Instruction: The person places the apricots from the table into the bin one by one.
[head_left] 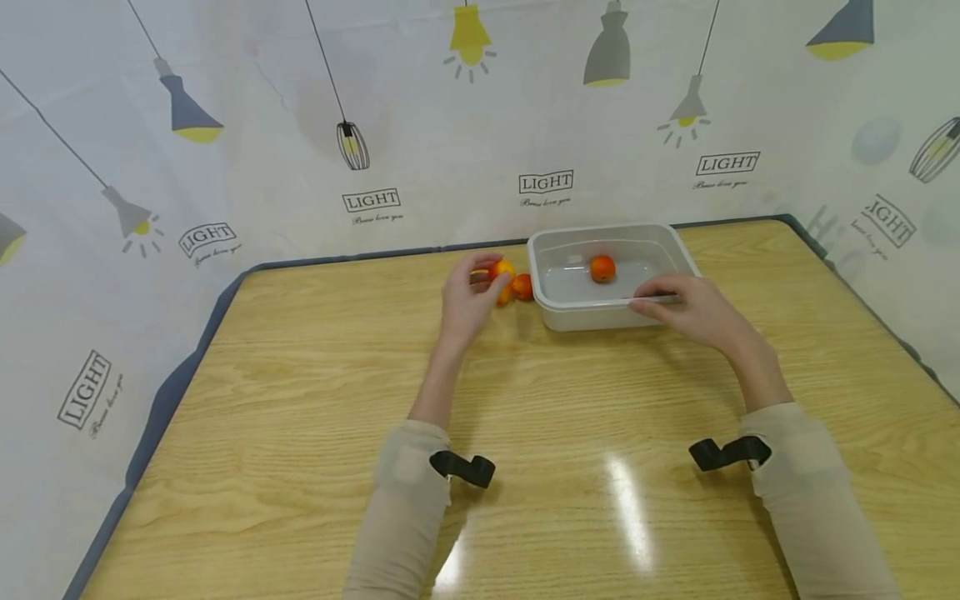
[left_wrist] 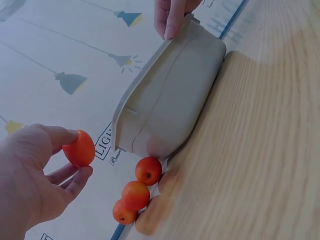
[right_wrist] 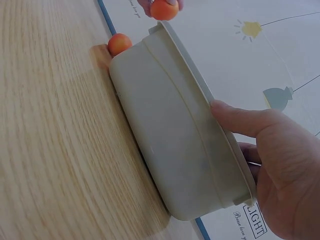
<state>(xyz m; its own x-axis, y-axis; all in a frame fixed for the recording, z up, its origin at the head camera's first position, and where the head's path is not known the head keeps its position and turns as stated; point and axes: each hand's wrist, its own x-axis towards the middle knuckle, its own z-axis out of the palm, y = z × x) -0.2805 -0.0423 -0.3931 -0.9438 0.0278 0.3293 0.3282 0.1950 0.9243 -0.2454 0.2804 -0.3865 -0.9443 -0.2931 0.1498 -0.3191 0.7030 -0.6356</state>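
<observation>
My left hand [head_left: 465,307] pinches a small, round orange-red fruit [left_wrist: 79,148] between thumb and fingers, raised above the table just left of a pale plastic container [head_left: 592,318]. Below it, three similar fruits sit in a row on the table; the nearest fruit [left_wrist: 148,171] is right at the container's end wall. One more fruit [head_left: 602,268] lies inside the container. With thumb outside and fingers over the edge, my right hand [head_left: 701,312] grips the rim [right_wrist: 220,131] along the near side, toward the right. The container stands upright, open at the top.
The wood-grain table [head_left: 315,400] reaches back to a white curtain [head_left: 435,150] printed with lamps, hanging behind and at both sides. A dark band [head_left: 345,257] runs along the table's far edge. Black straps [head_left: 468,470] sit on both sleeves.
</observation>
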